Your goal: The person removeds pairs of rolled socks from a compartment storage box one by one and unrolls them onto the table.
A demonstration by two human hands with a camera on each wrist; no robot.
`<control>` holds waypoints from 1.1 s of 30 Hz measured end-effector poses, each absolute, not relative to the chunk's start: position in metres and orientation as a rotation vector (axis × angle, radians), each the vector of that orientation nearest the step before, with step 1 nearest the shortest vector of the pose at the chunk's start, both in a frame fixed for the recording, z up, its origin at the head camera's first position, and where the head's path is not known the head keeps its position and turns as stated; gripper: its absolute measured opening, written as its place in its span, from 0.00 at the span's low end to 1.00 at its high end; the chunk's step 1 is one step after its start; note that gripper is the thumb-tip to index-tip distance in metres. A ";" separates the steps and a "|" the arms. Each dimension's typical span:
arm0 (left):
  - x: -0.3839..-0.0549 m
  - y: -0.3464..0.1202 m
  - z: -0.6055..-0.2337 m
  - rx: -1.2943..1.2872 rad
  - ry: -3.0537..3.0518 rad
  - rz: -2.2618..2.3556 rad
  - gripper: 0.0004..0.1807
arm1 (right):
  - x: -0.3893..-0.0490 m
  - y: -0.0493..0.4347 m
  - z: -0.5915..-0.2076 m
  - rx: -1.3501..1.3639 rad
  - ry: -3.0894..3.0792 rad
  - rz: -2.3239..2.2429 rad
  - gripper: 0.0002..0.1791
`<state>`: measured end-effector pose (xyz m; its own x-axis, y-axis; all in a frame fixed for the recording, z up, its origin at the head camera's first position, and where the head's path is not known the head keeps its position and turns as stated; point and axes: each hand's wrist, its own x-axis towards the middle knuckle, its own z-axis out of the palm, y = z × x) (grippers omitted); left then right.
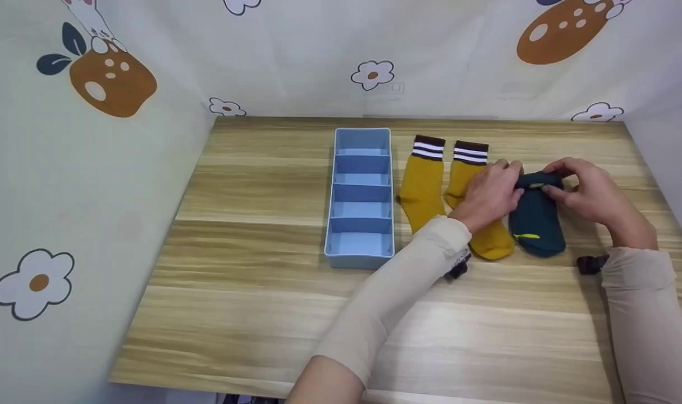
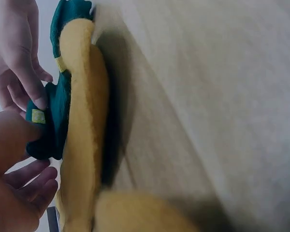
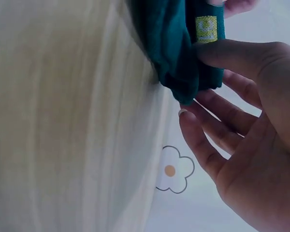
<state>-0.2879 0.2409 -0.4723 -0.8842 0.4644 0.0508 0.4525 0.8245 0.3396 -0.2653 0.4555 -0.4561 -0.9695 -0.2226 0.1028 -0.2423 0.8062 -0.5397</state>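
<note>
A dark green sock (image 1: 537, 221) lies at the right of the table, its far end folded over into a band and a bright yellow mark near its close end. My left hand (image 1: 489, 193) pinches the left side of that band, its forearm crossing over a mustard sock (image 1: 493, 240). At the other side my right hand (image 1: 590, 193) pinches the band between thumb and fingers. The right wrist view shows a woven yellow label (image 3: 206, 29) on the band beside the right thumb. Another mustard sock (image 1: 422, 182), also with a dark, white-striped cuff, lies further left, its foot hidden by the left forearm.
Left of the socks stands a long light-blue organizer box (image 1: 360, 261) with several compartments in a row. The wood-grain table (image 1: 234, 280) meets a patterned wall covering (image 1: 296, 67) at its back and left. Black wrist straps (image 1: 590, 264) show below both hands.
</note>
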 end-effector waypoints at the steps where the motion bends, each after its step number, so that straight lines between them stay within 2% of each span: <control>1: -0.289 0.240 -0.472 0.747 2.972 0.523 0.18 | -0.266 0.455 -0.456 0.377 -2.956 0.884 0.17; 11: -0.303 0.236 -0.476 0.698 3.024 0.508 0.18 | -0.280 0.450 -0.455 0.369 -2.988 0.862 0.21; 22: -0.301 0.243 -0.474 0.586 3.057 0.511 0.24 | -0.295 0.448 -0.454 0.363 -3.098 0.837 0.19; 33: -0.293 0.246 -0.476 0.508 3.040 0.612 0.26 | -0.309 0.452 -0.452 0.213 -3.174 0.748 0.36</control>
<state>-0.2931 0.2458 -0.4765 -0.9477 0.3126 0.0642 0.3131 0.8718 0.3769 -0.3087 0.4524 -0.4523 -0.9836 -0.1548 -0.0928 -0.0971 0.8871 -0.4512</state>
